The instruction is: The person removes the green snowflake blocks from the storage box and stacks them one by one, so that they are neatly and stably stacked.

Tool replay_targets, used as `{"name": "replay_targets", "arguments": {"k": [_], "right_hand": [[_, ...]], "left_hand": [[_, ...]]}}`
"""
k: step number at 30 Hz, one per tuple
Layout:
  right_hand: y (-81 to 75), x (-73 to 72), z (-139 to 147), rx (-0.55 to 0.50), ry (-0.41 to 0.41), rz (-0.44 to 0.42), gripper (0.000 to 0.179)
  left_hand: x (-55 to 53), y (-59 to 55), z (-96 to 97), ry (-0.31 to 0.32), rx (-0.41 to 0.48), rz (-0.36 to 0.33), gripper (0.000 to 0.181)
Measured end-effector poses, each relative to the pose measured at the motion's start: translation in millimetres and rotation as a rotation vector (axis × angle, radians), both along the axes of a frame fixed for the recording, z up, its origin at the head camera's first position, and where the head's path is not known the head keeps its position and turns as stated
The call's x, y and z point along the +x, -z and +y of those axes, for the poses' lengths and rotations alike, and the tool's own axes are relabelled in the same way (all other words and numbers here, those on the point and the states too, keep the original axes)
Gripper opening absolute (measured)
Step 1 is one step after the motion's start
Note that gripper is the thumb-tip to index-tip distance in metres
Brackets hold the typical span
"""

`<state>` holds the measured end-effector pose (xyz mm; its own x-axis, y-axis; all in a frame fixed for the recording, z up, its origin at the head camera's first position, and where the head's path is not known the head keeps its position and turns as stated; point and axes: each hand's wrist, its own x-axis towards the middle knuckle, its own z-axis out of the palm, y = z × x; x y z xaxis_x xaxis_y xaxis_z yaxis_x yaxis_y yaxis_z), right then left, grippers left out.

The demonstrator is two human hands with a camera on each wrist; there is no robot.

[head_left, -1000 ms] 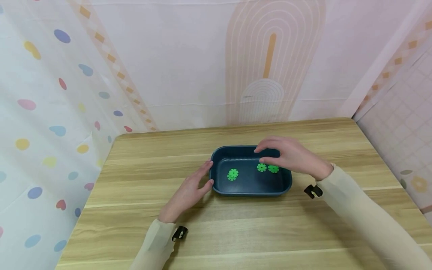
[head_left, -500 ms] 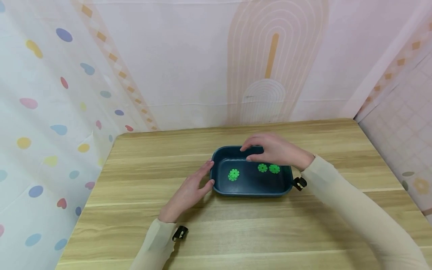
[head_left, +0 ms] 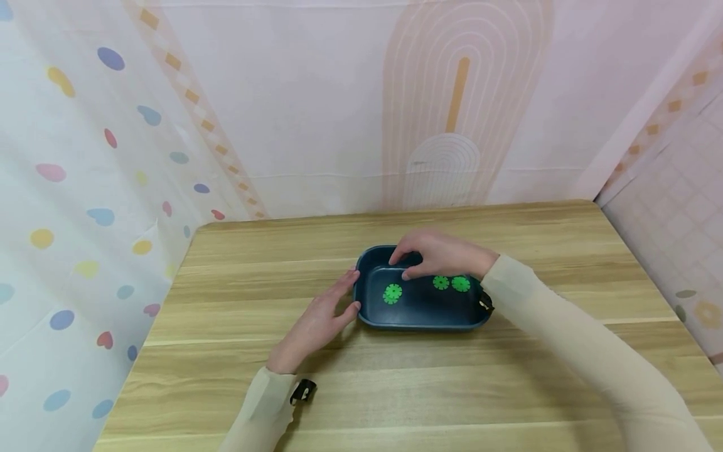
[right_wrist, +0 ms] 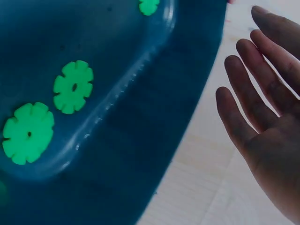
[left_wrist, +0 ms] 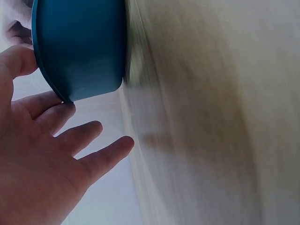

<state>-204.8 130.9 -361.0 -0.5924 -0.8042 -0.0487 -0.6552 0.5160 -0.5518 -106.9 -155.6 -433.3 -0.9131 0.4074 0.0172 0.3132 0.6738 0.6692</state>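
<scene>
A dark blue plastic tray (head_left: 415, 314) sits on the wooden table, holding several green notched discs. Two overlapping discs (head_left: 392, 293) lie toward its left end. Toward the right end lie a single disc (head_left: 441, 283) and more discs (head_left: 460, 284) beside it. My left hand (head_left: 316, 323) touches the tray's left rim with its thumb and fingertips, other fingers spread loosely in the left wrist view. Over the tray's back half hovers my right hand (head_left: 443, 252), thumb and forefinger apart, nothing between them. In the right wrist view its fingers (right_wrist: 243, 86) are extended beyond the tray's rim.
The wooden table (head_left: 254, 263) reaches back to a patterned curtain (head_left: 305, 113). A black band (head_left: 303, 390) is fastened at the left sleeve, and another black band (head_left: 486, 301) at the right sleeve overlaps the tray's right end.
My right hand has moved left over the tray, from its right end toward the middle. The left hand stays at the left rim, and the discs lie where they were.
</scene>
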Motion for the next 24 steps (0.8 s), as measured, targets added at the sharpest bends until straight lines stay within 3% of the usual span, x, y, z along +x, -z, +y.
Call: {"name": "replay_targets", "arguments": {"k": [9,24], "right_hand": [[17.0,-4.5,-10.5,0.077,-0.034,-0.059,0.035],[39.3,-6.0,-17.7,0.095,-0.064,-0.102,0.034]], "left_hand": [[0.3,0.1,-0.6,0.005,-0.003,0.000,0.063],[1.5,0.8,-1.6,0.003,0.000,-0.003,0.063]]}}
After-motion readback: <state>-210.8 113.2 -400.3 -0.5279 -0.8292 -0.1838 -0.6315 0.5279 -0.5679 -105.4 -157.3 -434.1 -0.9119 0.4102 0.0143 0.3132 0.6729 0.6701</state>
